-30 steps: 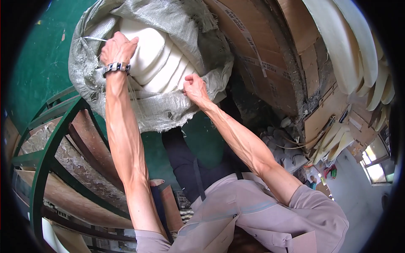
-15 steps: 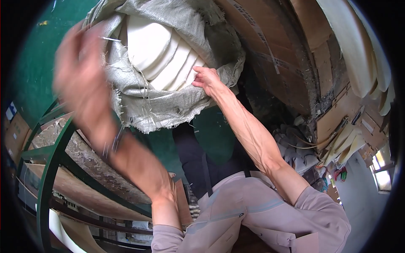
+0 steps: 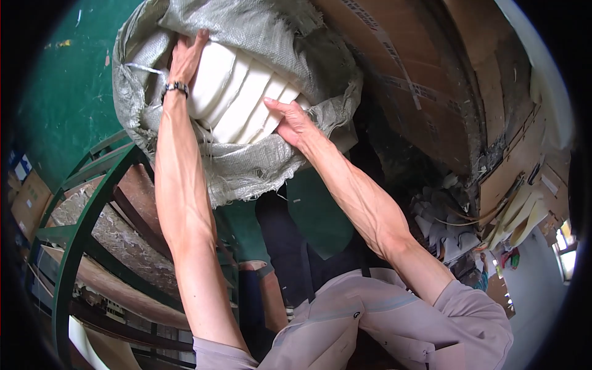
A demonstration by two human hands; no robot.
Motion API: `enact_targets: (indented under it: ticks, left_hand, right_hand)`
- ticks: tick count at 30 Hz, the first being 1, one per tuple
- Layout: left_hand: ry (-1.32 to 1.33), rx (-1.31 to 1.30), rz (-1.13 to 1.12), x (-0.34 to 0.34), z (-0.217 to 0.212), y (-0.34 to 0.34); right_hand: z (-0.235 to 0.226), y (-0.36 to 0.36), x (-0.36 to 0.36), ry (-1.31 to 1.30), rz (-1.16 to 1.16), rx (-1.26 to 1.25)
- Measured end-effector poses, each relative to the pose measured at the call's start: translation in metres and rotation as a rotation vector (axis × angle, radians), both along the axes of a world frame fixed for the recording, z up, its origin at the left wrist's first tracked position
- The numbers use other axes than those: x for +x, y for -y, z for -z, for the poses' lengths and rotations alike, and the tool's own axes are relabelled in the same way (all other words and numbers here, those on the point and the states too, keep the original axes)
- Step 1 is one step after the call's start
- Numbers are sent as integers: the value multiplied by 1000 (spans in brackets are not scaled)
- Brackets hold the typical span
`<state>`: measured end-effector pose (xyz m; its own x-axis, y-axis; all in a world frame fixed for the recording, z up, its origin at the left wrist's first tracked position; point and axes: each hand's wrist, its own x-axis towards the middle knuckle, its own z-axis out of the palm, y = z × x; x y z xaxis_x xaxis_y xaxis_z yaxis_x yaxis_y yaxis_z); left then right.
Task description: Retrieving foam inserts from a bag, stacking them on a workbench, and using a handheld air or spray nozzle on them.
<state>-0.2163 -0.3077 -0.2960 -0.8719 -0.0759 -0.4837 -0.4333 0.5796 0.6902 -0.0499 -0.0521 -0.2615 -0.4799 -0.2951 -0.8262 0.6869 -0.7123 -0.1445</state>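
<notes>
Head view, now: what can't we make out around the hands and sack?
All in the head view:
- Left hand: fingertips, so its grip; hidden behind the hand itself.
- Right hand: the fingers' full grip; mostly hidden behind the hand.
- White pieces: undersides and total count; hidden by the sack and overlapping.
- Cardboard: upper end; cut off by the top edge.

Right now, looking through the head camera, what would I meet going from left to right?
Brown box at the far left, left hand, stacked white pieces, right hand, large cardboard sheet, bright window near the right edge.
</notes>
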Motion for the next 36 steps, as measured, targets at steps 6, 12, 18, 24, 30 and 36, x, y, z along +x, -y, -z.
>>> enact_targets:
  ticks: [6, 12, 18, 24, 30, 36]
  left_hand:
    - [-105, -44, 41, 37, -52, -1]
    - [10, 52, -171, 71, -199, -11]
    - [260, 620, -349, 156, -341, -28]
    - [129, 1107, -707, 292, -423, -150]
    - [-261, 1506, -838, 383, -423, -246]
    - [-699, 2002, -689, 401, -420, -304]
  right_hand:
    - [-52, -1, 10, -61, -123, 236]
    - [-159, -17, 14, -229, -229, 235]
    - [-311, -70, 30, -596, -679, 516]
    - [-431, -161, 58, -930, -1125, 743]
    - [-514, -221, 90, -1480, -1159, 949]
    - [-595, -269, 144, -1717, -1149, 1228]
